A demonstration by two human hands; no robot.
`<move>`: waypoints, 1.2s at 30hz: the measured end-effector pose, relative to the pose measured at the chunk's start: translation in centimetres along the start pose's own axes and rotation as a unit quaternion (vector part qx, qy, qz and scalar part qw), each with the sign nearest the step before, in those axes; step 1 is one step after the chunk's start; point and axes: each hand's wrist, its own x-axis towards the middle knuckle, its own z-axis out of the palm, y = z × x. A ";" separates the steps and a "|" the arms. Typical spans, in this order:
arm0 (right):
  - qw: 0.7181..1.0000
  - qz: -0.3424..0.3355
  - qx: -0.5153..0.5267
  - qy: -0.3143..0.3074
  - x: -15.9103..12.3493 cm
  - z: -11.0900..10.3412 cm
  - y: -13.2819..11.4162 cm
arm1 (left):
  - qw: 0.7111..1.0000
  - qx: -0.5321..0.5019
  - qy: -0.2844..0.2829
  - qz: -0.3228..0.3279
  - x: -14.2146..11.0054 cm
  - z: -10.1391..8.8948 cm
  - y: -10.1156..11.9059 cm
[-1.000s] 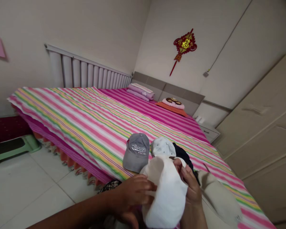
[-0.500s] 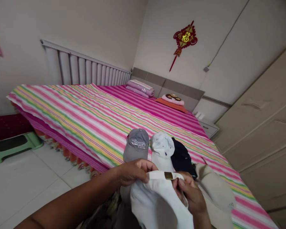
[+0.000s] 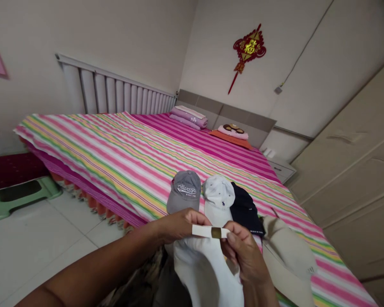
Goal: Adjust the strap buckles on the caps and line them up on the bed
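A white baseball cap [image 3: 198, 266] hangs between my hands at the lower middle, its back strap [image 3: 201, 230] turned up and stretched level. On the strap sits a brass-coloured buckle [image 3: 216, 233]. My left hand [image 3: 184, 224] pinches the strap's left end. My right hand [image 3: 245, 249] grips the other end beside the buckle, thumb on top. Just beyond my hands on the bed lie a grey cap [image 3: 184, 192] with white lettering, a pale cap [image 3: 219, 194] with a small dark emblem, a navy cap [image 3: 243, 209] and a beige wide-brimmed hat [image 3: 291, 251].
The bed [image 3: 115, 153] has a striped cover, with folded bedding [image 3: 188, 117] and a pink pillow [image 3: 233, 132] near the headboard. A green stool [image 3: 25, 194] stands on the tiled floor at left. A wardrobe [image 3: 348, 179] rises on the right.
My right hand has moved left, closer to my left hand. The strap and buckle have shifted slightly left, and the strap now lies straighter. More of the navy cap shows.
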 end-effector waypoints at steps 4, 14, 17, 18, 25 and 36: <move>0.999 0.012 -0.033 -0.007 0.0 0.3 -0.1 | 0.999 0.046 -0.024 -0.006 -0.6 0.1 1.0; 0.999 -0.010 -0.035 0.003 -0.5 1.5 -0.7 | 0.999 0.020 0.013 0.038 -0.9 0.7 0.5; 1.000 -0.012 -0.018 0.013 -0.6 1.7 -0.8 | 0.999 0.013 0.024 0.046 -0.7 0.8 0.0; 1.000 -0.010 -0.006 0.019 -0.6 1.7 -0.8 | 0.998 0.005 0.036 0.047 -0.6 0.8 -0.2; 0.977 -0.086 0.174 0.091 -0.2 0.5 -0.5 | 0.981 -0.178 -0.003 0.079 -0.4 -0.1 -0.5; 0.982 0.076 0.170 -0.037 0.8 -1.8 3.4 | 0.951 -0.273 0.005 0.148 0.4 -3.8 -0.7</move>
